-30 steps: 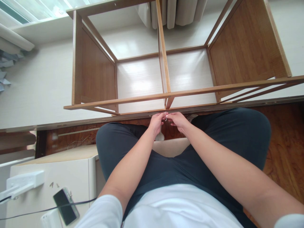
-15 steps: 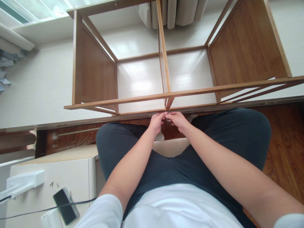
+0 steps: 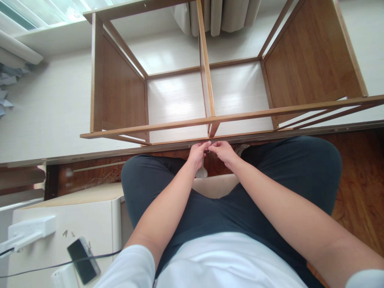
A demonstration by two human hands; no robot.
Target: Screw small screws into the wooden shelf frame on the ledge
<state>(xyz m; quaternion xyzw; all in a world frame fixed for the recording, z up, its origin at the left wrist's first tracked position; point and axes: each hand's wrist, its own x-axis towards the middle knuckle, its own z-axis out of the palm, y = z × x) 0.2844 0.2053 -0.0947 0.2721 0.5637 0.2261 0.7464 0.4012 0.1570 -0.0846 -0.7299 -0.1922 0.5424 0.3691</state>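
Note:
A wooden shelf frame (image 3: pixel 210 119) lies open side up in front of my knees, with a thin centre divider (image 3: pixel 205 60). My left hand (image 3: pixel 196 155) and my right hand (image 3: pixel 222 152) meet fingertip to fingertip at the frame's near rail, just below the divider joint. Both pinch a small metal key (image 3: pixel 209 147), which is mostly hidden by the fingers. My dark trousers (image 3: pixel 168 188) fill the view below the hands.
A white cabinet (image 3: pixel 90 224) at the lower left carries a phone (image 3: pixel 83 260), a white power strip (image 3: pixel 28 230), a black cable and two loose screws (image 3: pixel 68 233). Curtains (image 3: pixel 222 16) hang beyond the frame. Dark wooden floor (image 3: pixel 360 180) lies to the right.
The small metal key showed between my fingertips earlier; now my fingers have closed over it. My hands stay at the same spot on the rail.

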